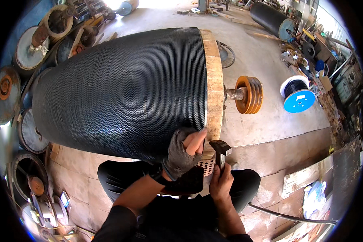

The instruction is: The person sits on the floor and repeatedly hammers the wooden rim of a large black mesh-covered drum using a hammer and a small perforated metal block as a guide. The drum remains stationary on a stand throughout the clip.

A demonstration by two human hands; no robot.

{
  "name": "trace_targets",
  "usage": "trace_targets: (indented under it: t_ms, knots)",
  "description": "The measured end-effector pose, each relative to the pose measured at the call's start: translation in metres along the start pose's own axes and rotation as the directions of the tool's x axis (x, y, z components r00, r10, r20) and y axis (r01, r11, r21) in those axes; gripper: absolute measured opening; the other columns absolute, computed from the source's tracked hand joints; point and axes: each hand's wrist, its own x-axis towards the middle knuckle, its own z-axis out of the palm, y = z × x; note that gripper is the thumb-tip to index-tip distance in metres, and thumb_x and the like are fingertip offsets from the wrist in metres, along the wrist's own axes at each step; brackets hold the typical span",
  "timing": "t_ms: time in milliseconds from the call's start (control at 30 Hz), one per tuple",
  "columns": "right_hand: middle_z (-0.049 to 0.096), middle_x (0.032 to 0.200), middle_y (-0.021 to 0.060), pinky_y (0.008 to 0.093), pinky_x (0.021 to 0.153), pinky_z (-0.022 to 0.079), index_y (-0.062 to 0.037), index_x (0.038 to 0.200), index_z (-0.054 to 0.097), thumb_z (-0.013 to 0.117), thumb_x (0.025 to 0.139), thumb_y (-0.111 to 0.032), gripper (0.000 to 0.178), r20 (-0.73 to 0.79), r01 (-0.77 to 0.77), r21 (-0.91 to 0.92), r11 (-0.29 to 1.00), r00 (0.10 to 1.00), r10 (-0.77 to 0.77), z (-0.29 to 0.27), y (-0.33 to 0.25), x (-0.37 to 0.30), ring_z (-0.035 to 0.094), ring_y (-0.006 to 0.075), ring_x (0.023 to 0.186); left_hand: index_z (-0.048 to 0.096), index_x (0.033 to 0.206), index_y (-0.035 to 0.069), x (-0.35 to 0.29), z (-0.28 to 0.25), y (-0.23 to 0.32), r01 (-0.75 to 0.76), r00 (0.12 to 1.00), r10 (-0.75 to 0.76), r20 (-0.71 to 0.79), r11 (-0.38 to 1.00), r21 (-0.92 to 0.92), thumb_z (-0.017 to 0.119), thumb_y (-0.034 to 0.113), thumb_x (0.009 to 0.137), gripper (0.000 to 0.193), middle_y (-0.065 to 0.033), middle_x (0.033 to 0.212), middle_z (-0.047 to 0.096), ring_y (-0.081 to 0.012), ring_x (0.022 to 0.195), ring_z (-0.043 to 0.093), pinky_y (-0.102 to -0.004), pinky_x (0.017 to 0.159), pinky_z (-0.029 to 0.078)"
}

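A large drum [129, 88] lies across in front of me, its surface black and finely ridged, with a pale wooden rim [213, 80] at its right end. My left hand [183, 153], in a grey fingerless glove, rests on the drum's near right edge. Its fingers are pressed together where the black surface meets the wood; whatever they pinch is too small to make out. My right hand [222, 181] is closed around the handle of a hammer [220, 148], whose head is up beside the wooden rim, just right of my left fingertips.
An orange grooved pulley [250, 94] sits on the drum's shaft. Beyond it on the floor is a blue-and-white spool [299, 101] of black cable. Old drums [30, 48] crowd the left; scrap and another black roller [272, 20] line the right. A dark hose [290, 217] lies near my knee.
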Motion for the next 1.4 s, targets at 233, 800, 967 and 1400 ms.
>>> trace_targets:
  t_ms: [233, 800, 967, 1400]
  knots:
    - [0.062, 0.076, 0.0225, 0.0416, 0.058, 0.049, 0.0015, 0.108, 0.053, 0.058, 0.099, -0.009, 0.014, 0.03, -0.017, 0.006, 1.0, 0.999, 0.016, -0.006, 0.0, 0.007, 0.063, 0.0394, 0.064, 0.049, 0.14, 0.002, 0.017, -0.005, 0.012, 0.159, 0.977, -0.164, 0.138, 0.986, 0.04, 0.067, -0.008, 0.074, 0.069, -0.0068, 0.089, 0.062, -0.0249, 0.075, 0.06, -0.0397, 0.077, 0.048]
    - [0.062, 0.072, 0.0253, 0.0501, 0.053, 0.048, 0.001, 0.101, 0.05, 0.059, 0.097, -0.013, 0.017, 0.019, 0.001, 0.081, 0.997, 1.0, -0.002, -0.02, -0.031, 0.028, 0.062, 0.0488, 0.064, 0.033, 0.146, -0.004, 0.03, 0.019, 0.02, 0.235, 0.96, -0.257, 0.11, 0.955, 0.184, 0.069, -0.001, 0.071, 0.083, -0.007, 0.082, 0.057, -0.0257, 0.075, 0.056, -0.0429, 0.07, 0.045]
    - [0.059, 0.067, 0.0206, 0.0424, 0.051, 0.047, 0.0038, 0.1, 0.05, 0.052, 0.101, -0.016, 0.02, 0.064, -0.004, -0.082, 0.997, 0.998, 0.009, -0.014, -0.025, 0.034, 0.061, 0.0382, 0.058, 0.031, 0.147, -0.004, 0.022, 0.019, 0.017, 0.233, 0.968, -0.242, 0.062, 0.964, 0.127, 0.071, 0.0, 0.074, 0.083, -0.0119, 0.096, 0.061, -0.0277, 0.086, 0.059, -0.0429, 0.077, 0.047]
    - [0.056, 0.062, 0.0048, 0.0287, 0.046, 0.036, 0.0028, 0.089, 0.05, 0.044, 0.102, -0.017, 0.025, -0.15, 0.085, 0.224, 0.971, 0.987, -0.052, -0.015, -0.023, 0.019, 0.051, 0.0127, 0.051, 0.063, 0.124, 0.001, -0.134, -0.014, 0.044, 0.094, 0.601, -0.202, 0.773, 0.979, 0.183, 0.06, 0.022, 0.095, 0.036, -0.0177, 0.12, 0.064, -0.0317, 0.109, 0.063, -0.0433, 0.092, 0.052]
